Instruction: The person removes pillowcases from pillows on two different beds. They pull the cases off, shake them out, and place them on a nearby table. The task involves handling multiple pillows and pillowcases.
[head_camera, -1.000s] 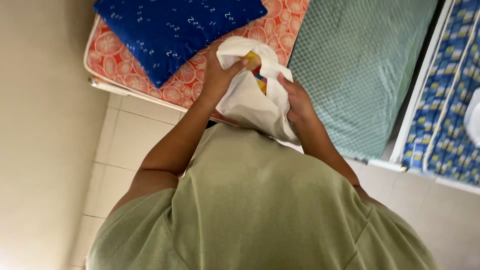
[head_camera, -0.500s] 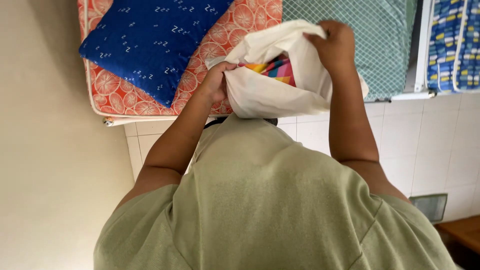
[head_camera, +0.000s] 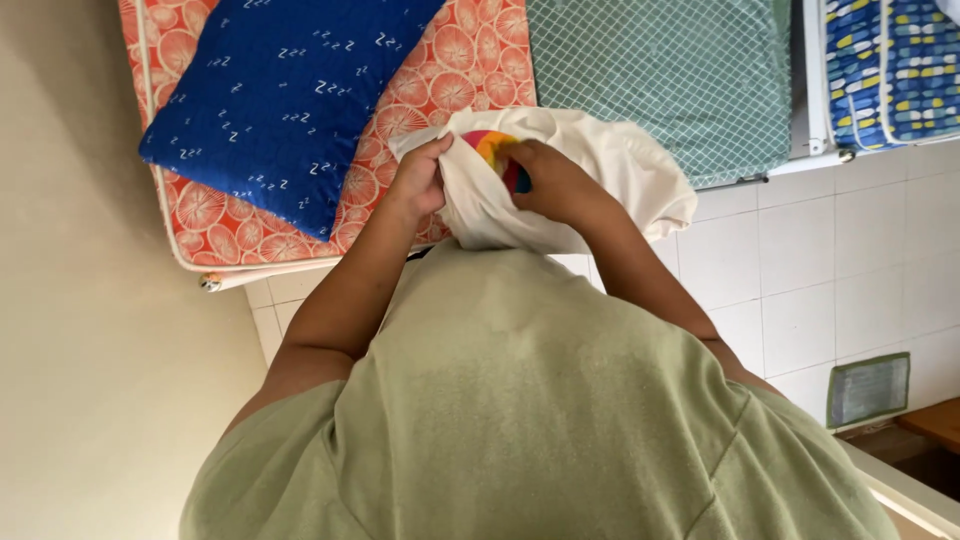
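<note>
Beige wall (head_camera: 90, 300) fills the left side, close to the bed edge; narrow strip of white tile floor (head_camera: 830, 260) btwn them, wider tile area open on the right. Orange floral mattress (head_camera: 470, 60) runs along the top, its piped edge ends just past the person's left forearm. Green checked sheet (head_camera: 660, 80) covers the mattress to the right, its edge stops at the tile. Blue-yellow patterned fabric (head_camera: 890, 60) top right, beyond a white rail. Blue pillow (head_camera: 280, 100) lies tilted on the orange part, well clear of both hands.

No open containers in view; small grey mat (head_camera: 868, 388) on the floor lower right, wood corner beside it.

White garment (head_camera: 590, 180) w/ a multicolour print (head_camera: 492, 150) is bunched up in front of the chest, over the mattress edge, hanging partly over tile. Left hand (head_camera: 420, 180) is closed, pinching the garment's left edge. Right hand (head_camera: 555, 185) is closed too, fingers dug into the cloth just right of the print, thumb side touching it. Print sits btwn the two hands; most of the cloth billows right of the right hand. Green shirt (head_camera: 520, 420) blocks the lower view.
</note>
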